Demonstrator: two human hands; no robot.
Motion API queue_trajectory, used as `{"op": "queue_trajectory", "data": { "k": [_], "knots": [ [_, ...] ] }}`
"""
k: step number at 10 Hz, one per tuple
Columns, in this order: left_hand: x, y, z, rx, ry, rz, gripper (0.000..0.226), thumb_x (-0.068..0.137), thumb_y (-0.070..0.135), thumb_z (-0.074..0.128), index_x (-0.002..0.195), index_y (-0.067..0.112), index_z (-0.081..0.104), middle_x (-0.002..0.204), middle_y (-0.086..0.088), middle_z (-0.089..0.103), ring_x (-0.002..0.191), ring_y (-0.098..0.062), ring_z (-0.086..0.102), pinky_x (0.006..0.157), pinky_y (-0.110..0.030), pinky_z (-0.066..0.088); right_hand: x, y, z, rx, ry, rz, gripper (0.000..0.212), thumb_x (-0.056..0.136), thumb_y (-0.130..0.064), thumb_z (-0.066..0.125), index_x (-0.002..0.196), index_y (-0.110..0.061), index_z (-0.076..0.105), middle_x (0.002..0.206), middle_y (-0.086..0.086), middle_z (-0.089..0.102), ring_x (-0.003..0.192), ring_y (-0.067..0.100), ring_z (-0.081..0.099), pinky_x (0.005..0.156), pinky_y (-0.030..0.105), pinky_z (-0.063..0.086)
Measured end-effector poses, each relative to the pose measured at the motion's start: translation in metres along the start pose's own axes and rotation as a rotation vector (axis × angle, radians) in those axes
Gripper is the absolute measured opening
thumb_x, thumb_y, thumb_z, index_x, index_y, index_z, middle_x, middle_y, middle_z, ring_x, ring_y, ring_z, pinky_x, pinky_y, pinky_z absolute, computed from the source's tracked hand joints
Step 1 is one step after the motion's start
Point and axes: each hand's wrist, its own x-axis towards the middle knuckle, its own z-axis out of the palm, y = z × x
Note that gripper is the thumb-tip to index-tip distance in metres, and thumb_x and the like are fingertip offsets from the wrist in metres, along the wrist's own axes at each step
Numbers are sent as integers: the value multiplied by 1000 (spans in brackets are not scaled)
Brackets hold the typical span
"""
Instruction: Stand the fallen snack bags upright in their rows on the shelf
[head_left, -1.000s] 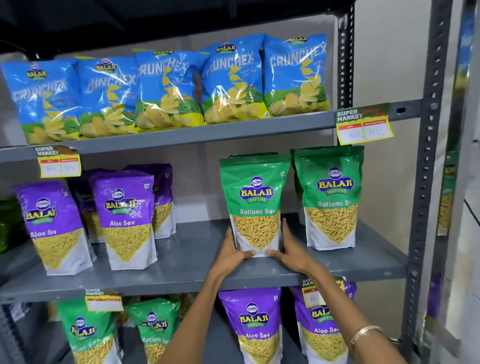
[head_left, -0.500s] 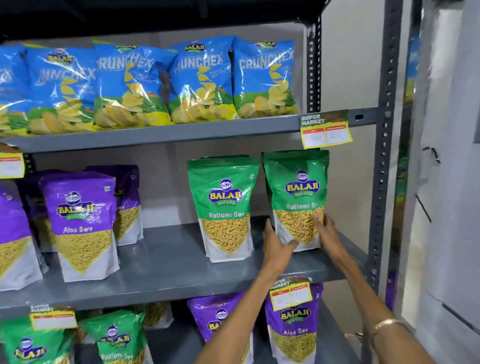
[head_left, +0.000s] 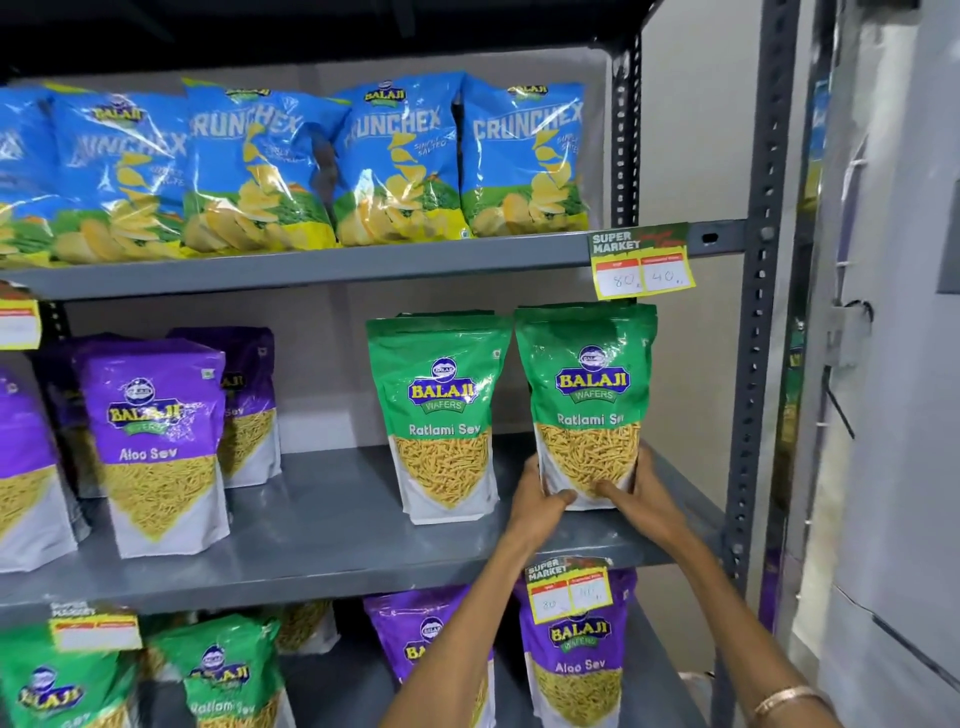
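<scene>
Two green Ratlami Sev bags stand upright on the middle shelf (head_left: 322, 551). Both my hands grip the bottom of the right green bag (head_left: 587, 395): my left hand (head_left: 537, 501) on its lower left corner, my right hand (head_left: 641, 491) on its lower right. The left green bag (head_left: 441, 415) stands free beside it. Purple Aloo Sev bags (head_left: 156, 441) stand upright at the left of the same shelf, some behind others.
Blue Crunchex chip bags (head_left: 395, 161) line the top shelf. The lower shelf holds purple bags (head_left: 576, 654) and green bags (head_left: 218, 675). A grey upright post (head_left: 758, 312) bounds the shelf on the right. Yellow price tags (head_left: 641, 260) hang from the shelf edges.
Both hands left the left green bag, moved right and closed around the bottom of the right green bag. The camera view has shifted to the right.
</scene>
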Motion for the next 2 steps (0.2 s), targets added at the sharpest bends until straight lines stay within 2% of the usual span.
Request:
{"op": "queue_trajectory", "data": {
  "k": [1, 2],
  "knots": [
    [-3, 7, -3, -20, -25, -8, 70, 89, 0, 68, 149, 14, 34, 140, 2, 49, 136, -17, 47, 109, -27, 39, -3, -13, -2, -19, 6, 18, 74, 86, -7, 75, 143, -17, 28, 132, -3, 49, 128, 17, 47, 104, 30, 36],
    [-11, 1, -1, 45, 70, 64, 82, 92, 8, 67, 159, 9, 18, 164, -2, 31, 152, -19, 29, 123, -34, 28, -14, -17, 9, -48, 165, -9, 82, 86, -12, 75, 149, -16, 22, 143, 7, 47, 139, 28, 43, 110, 38, 36]
  ]
}}
